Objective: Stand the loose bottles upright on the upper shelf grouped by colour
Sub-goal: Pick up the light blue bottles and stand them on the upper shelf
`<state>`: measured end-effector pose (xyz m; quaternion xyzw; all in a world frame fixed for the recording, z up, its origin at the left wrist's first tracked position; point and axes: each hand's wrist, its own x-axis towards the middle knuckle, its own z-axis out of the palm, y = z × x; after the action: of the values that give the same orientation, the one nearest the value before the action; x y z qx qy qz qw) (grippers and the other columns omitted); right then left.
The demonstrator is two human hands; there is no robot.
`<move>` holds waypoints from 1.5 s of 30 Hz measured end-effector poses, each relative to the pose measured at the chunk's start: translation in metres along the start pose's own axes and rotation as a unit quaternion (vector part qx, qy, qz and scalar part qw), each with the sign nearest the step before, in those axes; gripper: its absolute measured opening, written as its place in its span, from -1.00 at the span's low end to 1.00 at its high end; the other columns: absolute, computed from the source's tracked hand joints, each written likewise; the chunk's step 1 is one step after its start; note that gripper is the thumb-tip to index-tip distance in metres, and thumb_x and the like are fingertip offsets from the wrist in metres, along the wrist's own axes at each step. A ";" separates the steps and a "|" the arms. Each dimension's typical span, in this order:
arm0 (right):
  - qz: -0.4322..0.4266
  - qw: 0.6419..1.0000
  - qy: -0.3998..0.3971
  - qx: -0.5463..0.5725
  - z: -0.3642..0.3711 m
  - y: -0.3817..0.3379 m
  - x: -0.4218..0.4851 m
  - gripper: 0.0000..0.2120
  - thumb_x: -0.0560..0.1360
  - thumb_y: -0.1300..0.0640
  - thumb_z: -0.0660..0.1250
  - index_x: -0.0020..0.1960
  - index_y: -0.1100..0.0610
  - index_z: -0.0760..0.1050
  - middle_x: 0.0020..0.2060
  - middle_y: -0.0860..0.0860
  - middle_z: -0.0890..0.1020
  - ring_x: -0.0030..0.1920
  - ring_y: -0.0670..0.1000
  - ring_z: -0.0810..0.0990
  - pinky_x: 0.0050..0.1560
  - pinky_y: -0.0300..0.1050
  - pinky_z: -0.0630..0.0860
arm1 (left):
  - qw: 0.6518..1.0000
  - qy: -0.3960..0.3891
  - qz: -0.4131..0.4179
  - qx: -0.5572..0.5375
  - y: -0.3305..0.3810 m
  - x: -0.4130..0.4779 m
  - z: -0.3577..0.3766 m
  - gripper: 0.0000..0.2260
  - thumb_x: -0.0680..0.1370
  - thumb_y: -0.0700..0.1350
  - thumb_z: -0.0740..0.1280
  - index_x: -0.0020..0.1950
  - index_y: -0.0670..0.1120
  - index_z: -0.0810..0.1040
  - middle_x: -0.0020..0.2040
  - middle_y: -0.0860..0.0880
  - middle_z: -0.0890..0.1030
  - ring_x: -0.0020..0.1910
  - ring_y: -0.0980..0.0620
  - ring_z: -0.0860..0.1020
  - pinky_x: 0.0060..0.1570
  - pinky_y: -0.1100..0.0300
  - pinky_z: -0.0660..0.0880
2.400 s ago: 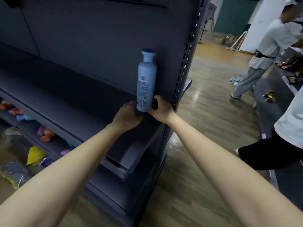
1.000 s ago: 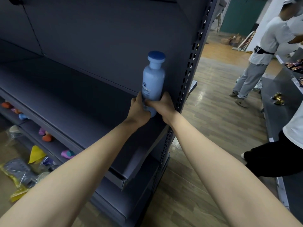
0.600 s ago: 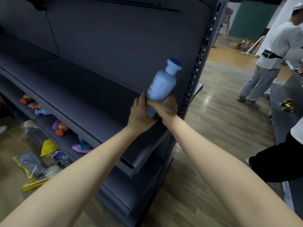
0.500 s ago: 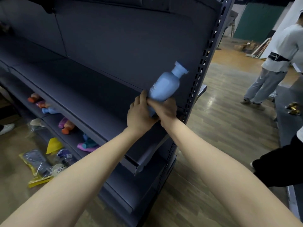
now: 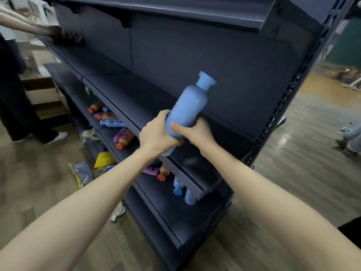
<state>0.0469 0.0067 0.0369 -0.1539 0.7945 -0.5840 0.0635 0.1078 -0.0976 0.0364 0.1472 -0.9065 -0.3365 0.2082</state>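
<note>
A light blue bottle (image 5: 190, 106) with a blue cap leans to the right above the right end of the dark upper shelf (image 5: 125, 85). My left hand (image 5: 157, 136) grips its lower end from the left, and my right hand (image 5: 197, 132) grips it from the right with the thumb across the front. Its base is hidden by my hands. On the lower shelf (image 5: 156, 190) lie several loose bottles: an orange one (image 5: 95, 106), a blue one (image 5: 111, 122), a purple one (image 5: 121, 134) and blue ones (image 5: 181, 189) under the shelf lip.
The perforated shelf upright (image 5: 289, 94) stands just right of the bottle. Another person (image 5: 11, 98) stands at the far left and reaches onto the shelf. Yellow and grey packets (image 5: 84, 173) lie on the wooden floor (image 5: 304, 153). Someone's feet (image 5: 349, 141) show at the right edge.
The bottle has gone from standing upright on the shelf to leaning right while both hands hold its base. My view has swung left and down, revealing more of the lower shelf.
</note>
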 end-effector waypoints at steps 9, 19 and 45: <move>-0.024 0.973 -0.219 0.060 0.072 -0.032 -0.020 -0.58 0.38 0.33 0.44 0.20 0.18 0.44 0.00 0.08 0.62 -0.08 0.08 0.59 -0.24 -0.14 0.49 | 0.981 -0.022 -0.041 -0.190 -0.084 -0.031 -0.081 -0.31 0.05 0.04 0.49 0.17 0.05 0.45 0.06 0.08 0.59 0.04 0.08 0.56 0.02 0.10 0.54; -0.019 0.932 -0.347 0.105 0.186 -0.070 -0.065 -0.55 0.44 0.29 0.41 0.29 0.19 0.37 0.15 0.12 0.60 0.09 0.12 0.63 0.03 0.14 0.60 | 0.940 -0.040 -0.076 -0.331 -0.165 -0.088 -0.175 -0.42 0.09 -0.22 0.50 0.09 0.01 0.48 0.00 0.04 0.59 -0.17 0.27 0.60 -0.22 0.36 0.52; -0.138 0.933 -0.323 0.081 0.355 -0.134 -0.120 -0.59 0.27 0.31 0.52 0.08 0.16 0.53 -0.03 0.07 0.65 -0.04 0.06 0.66 -0.04 0.08 0.63 | 0.975 0.117 -0.119 -0.145 -0.250 -0.142 -0.297 -0.28 0.28 -0.17 0.52 0.38 -0.06 0.31 0.14 0.04 0.53 0.13 0.06 0.51 0.08 0.15 0.51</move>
<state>0.2824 -0.3135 0.0449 -0.4369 0.6520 -0.5680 0.2479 0.4048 -0.3856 0.0329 0.2603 -0.7934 -0.4675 0.2902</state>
